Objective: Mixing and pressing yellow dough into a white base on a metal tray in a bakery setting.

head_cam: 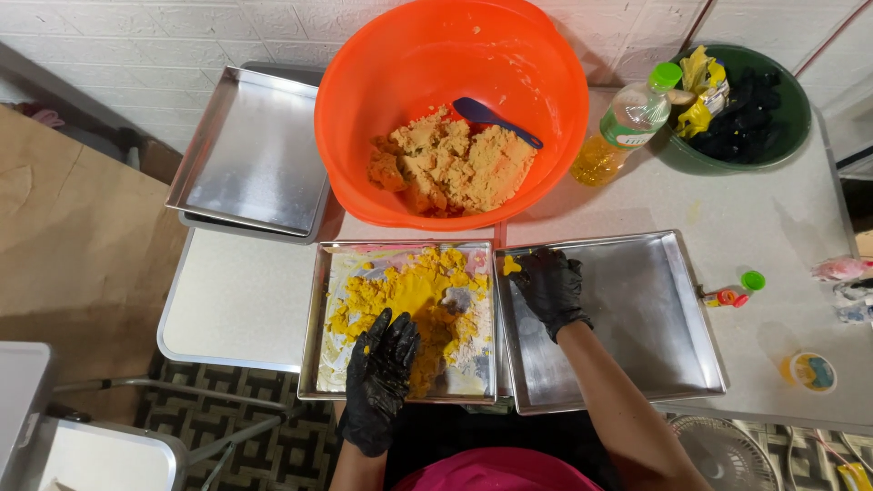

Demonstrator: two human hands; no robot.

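Black-gloved, the left hand (380, 377) lies open, fingers spread, pressing on yellow dough (409, 300) smeared across the near tray (309, 364). Just beside it, the right hand (548, 286), also gloved and loosely open, rests palm down in the bare tray (673, 318), holding nothing, a small yellow crumb (511, 265) at its fingertips. Only part of the near tray is covered; pale patches show. Much crumbly dough remains in the orange bowl (364, 82) beyond, with a blue spatula (496, 118).
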